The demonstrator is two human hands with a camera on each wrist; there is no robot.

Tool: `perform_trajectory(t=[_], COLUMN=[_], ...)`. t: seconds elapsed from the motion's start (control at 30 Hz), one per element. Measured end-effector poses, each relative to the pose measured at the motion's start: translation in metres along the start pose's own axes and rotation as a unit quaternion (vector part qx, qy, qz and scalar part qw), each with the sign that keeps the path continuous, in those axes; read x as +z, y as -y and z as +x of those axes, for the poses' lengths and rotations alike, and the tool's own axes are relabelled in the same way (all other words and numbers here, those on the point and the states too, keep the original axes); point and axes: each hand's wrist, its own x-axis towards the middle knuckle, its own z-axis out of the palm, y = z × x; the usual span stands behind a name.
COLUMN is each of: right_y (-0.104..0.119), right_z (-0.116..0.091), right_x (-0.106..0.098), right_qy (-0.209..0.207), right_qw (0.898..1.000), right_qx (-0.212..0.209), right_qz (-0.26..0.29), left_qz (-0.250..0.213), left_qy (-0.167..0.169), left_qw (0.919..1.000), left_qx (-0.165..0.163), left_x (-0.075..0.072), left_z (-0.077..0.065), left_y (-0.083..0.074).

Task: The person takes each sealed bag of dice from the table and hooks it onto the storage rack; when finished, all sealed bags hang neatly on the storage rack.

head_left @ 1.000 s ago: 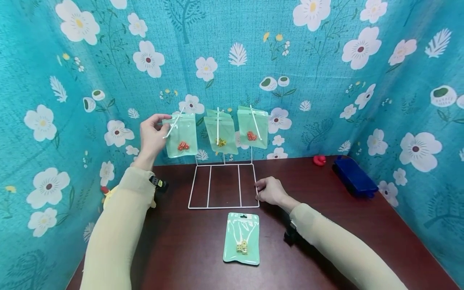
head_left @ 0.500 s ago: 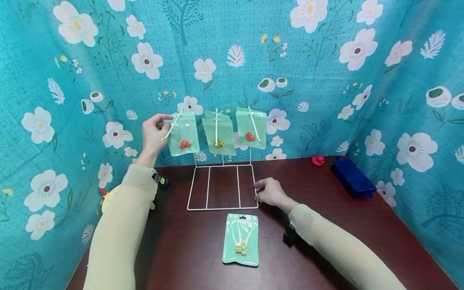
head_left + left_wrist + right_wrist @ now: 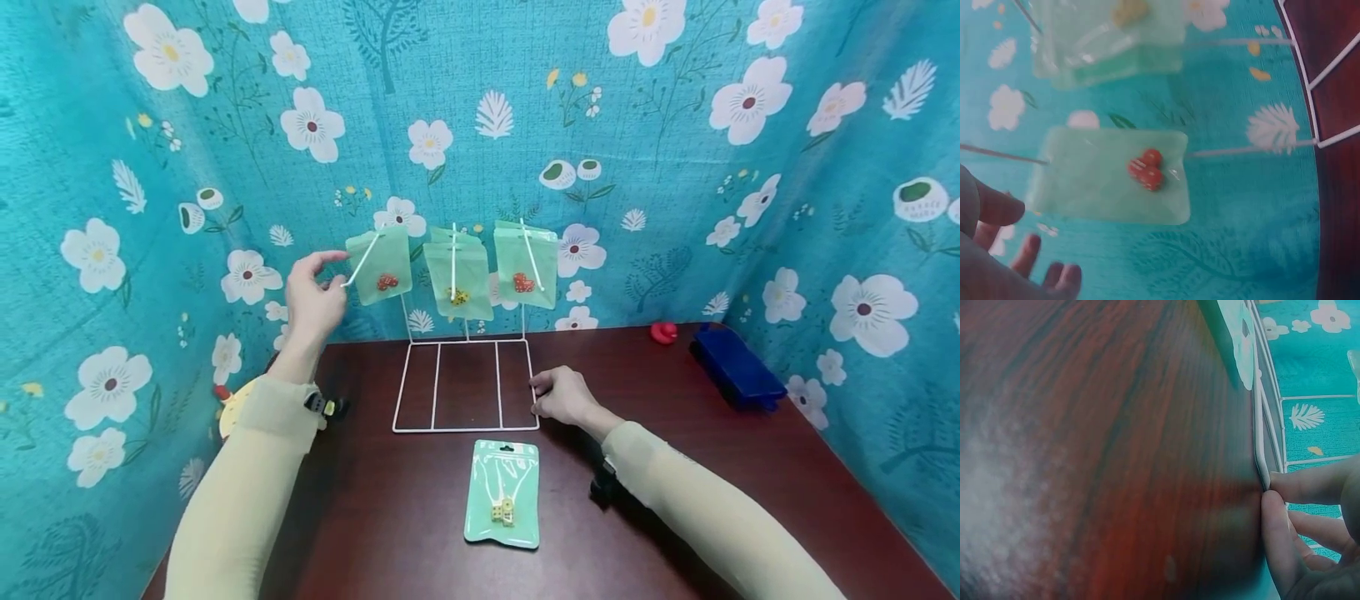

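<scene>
A white wire rack (image 3: 465,430) stands on the table with three hooks. On the left hook hangs a mint zip bag (image 3: 393,252) with red dice. My left hand (image 3: 315,298) is just left of it, thumb and fingers spread; in the left wrist view a gap separates the fingertips from this bag (image 3: 1091,175). Green bags (image 3: 471,271) with yellow dice hang on the middle hook, and bags (image 3: 510,257) with red dice on the right one. My right hand (image 3: 564,395) pinches the right side of the rack's base, between thumb and finger in the right wrist view.
A mint bag (image 3: 483,487) with pale yellow dice lies flat in front of the rack. A red rubber duck (image 3: 663,333) and a blue case (image 3: 738,367) are at the back right. A yellow object (image 3: 234,408) is partly hidden behind the left sleeve. Flowered curtain surrounds the table.
My left hand has let go of the left bag and drawn slightly left. That bag has slid farther back on its hook. The right hand keeps its hold on the rack.
</scene>
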Motion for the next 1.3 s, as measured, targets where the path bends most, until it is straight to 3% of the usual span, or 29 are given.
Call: perform_trajectory(t=[0.2, 0.27, 0.37, 0.47, 0.57, 0.63, 0.7, 0.83, 1.0, 1.1, 1.3], right_y=[0.0, -0.001, -0.001, -0.002, -0.002, -0.002, -0.002, -0.002, 0.001, 0.001, -0.001], right_z=[-0.001, -0.001, -0.001, -0.002, -0.002, -0.002, -0.001, 0.0, -0.001, -0.001, -0.003], right_x=[0.0, -0.001, -0.003, -0.006, -0.006, -0.005, -0.004, 0.0, 0.001, 0.001, 0.0], right_qy=[0.001, 0.003, 0.002, -0.002, -0.006, -0.008, -0.009, -0.01, -0.006, -0.01, -0.013], right_qw=[1.0, 1.0, 1.0, 1.0, 1.0, 1.0, 1.0, 1.0, 1.0, 1.0, 1.0], right_qx=[-0.004, -0.009, -0.009, -0.004, -0.003, -0.002, -0.004, -0.007, -0.007, -0.007, -0.008], right_qz=[-0.003, -0.005, -0.004, 0.001, 0.001, 0.001, 0.0, -0.001, 0.006, 0.006, 0.002], left_qz=[-0.052, -0.076, -0.083, -0.051, -0.016, -0.004, 0.009, 0.066, 0.14, 0.171, 0.216], left_qy=[-0.026, 0.0, 0.094, 0.23, 0.346, 0.398, 0.428, 0.452, 0.465, 0.465, 0.459], left_qw=[0.9983, 0.9971, 0.992, 0.9706, 0.9349, 0.9133, 0.8983, 0.8773, 0.8541, 0.8454, 0.8383], left_qx=[-0.003, 0.0, 0.015, 0.051, 0.077, 0.087, 0.098, 0.146, 0.187, 0.199, 0.199], left_x=[-0.018, -0.017, -0.003, 0.024, 0.054, 0.07, 0.083, 0.099, 0.109, 0.113, 0.122], left_z=[-0.053, -0.07, -0.1, -0.132, -0.162, -0.176, -0.186, -0.197, -0.203, -0.205, -0.21], left_y=[-0.004, 0.001, 0.01, 0.02, 0.026, 0.029, 0.028, 0.029, 0.029, 0.029, 0.027])
